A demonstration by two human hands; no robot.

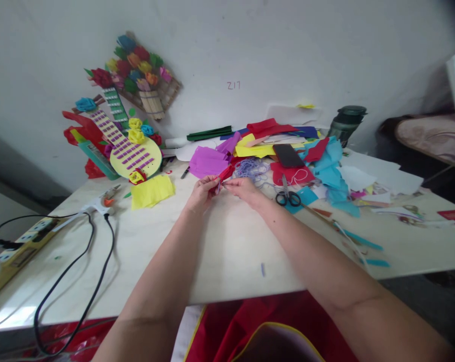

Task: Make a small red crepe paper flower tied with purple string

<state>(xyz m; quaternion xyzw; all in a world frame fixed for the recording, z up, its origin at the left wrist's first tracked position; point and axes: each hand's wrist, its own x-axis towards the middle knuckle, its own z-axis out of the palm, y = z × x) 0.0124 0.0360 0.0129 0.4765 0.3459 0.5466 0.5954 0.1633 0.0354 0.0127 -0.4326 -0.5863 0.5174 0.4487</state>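
Note:
Over the middle of the table, my left hand (204, 193) is closed around a bunched piece of red crepe paper (227, 172). Its gathered end points back toward me. Close beside it, my right hand (244, 189) pinches at that end, where a bit of lavender yarn shows between the fingers. The fingertips of both hands almost meet, so the exact grip is partly hidden. Just behind them lies a loose tangle of lavender yarn (252, 168). Purple crepe paper (209, 162) is spread behind my left hand. Black-handled scissors (287, 197) rest to the right of my right hand.
At left stand a guitar-shaped craft (134, 156), yellow crepe paper (153, 191), a glue gun (99, 203) with a looping cord and a power strip (27, 241). To the right are a phone (288, 155), blue crepe paper (331, 173) and a dark bottle (348, 124).

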